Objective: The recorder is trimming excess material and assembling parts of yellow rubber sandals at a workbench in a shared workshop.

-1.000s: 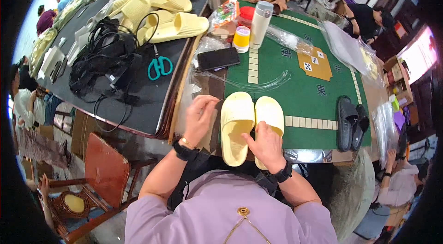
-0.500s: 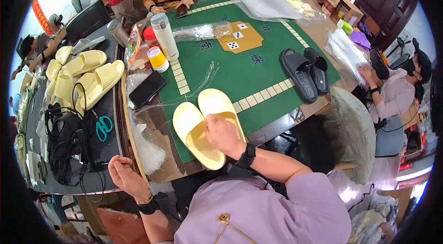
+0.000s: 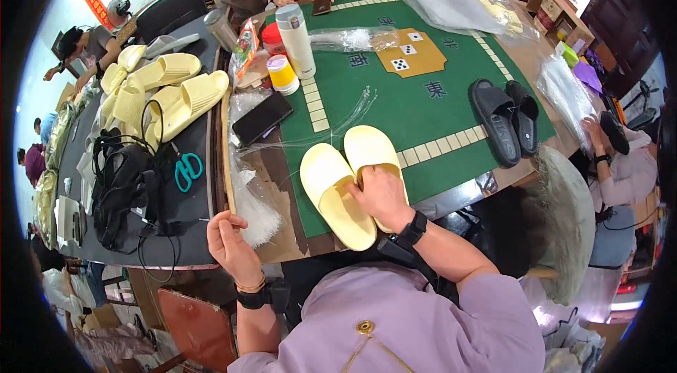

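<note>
A pair of pale yellow slide slippers lies side by side at the near edge of the table. My right hand (image 3: pixel 384 198) rests on the right slipper (image 3: pixel 370 149), its curled fingers closed at the inner edge below the strap. Just to its left lies the left slipper (image 3: pixel 330 186), its footbed facing up. My left hand (image 3: pixel 234 249) is raised by the gap between the two tables, thumb and fingertips pinched together; whatever they hold is too small to make out. Thin clear plastic strands (image 3: pixel 345 119) lie beyond the slippers.
A black phone (image 3: pixel 262 119), a pale flask (image 3: pixel 295 41) and a yellow-white cup (image 3: pixel 283 75) stand left of the green mat. Dark slippers (image 3: pixel 502 123) lie at right. The left table holds more yellow slippers (image 3: pixel 187 101), black straps (image 3: pixel 116 197) and teal scissors (image 3: pixel 188 172). Other people sit around.
The whole view has shifted, so the scene sits farther right in the picture. My right hand has moved slightly right over the right slipper. The left hand stays pinched.
</note>
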Action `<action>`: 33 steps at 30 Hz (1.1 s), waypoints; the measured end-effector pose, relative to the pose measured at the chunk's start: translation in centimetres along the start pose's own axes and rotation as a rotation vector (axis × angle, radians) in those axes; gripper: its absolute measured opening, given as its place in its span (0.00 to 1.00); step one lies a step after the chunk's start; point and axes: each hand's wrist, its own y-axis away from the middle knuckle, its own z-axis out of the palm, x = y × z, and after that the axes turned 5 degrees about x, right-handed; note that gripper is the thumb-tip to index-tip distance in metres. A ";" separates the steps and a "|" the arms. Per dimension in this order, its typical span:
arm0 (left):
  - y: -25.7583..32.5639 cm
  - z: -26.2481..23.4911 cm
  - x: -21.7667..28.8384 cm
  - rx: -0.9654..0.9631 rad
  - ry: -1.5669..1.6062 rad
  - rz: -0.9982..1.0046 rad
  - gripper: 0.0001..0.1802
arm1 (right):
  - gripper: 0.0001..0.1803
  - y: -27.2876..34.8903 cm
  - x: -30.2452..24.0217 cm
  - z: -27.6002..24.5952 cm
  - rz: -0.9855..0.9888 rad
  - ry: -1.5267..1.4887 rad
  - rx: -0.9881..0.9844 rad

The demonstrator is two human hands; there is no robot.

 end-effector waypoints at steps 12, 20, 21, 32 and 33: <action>-1.0 -2.5 1.5 0.245 -0.007 0.169 0.12 | 0.18 -1.3 1.2 -0.6 0.026 -0.006 0.033; -1.2 -3.2 0.9 0.209 -0.002 0.148 0.13 | 0.15 -4.0 11.8 -5.1 0.149 0.160 0.181; -1.1 -2.9 1.0 0.266 -0.005 0.073 0.13 | 0.14 -4.6 14.0 -5.9 0.167 0.189 0.203; 0.4 3.6 1.7 -0.196 -0.168 -0.169 0.09 | 0.18 -4.9 12.4 -10.9 0.048 -0.357 0.036; 0.5 4.3 1.8 -0.265 -0.164 -0.157 0.09 | 0.21 -3.8 9.9 -10.2 0.124 -0.491 -0.121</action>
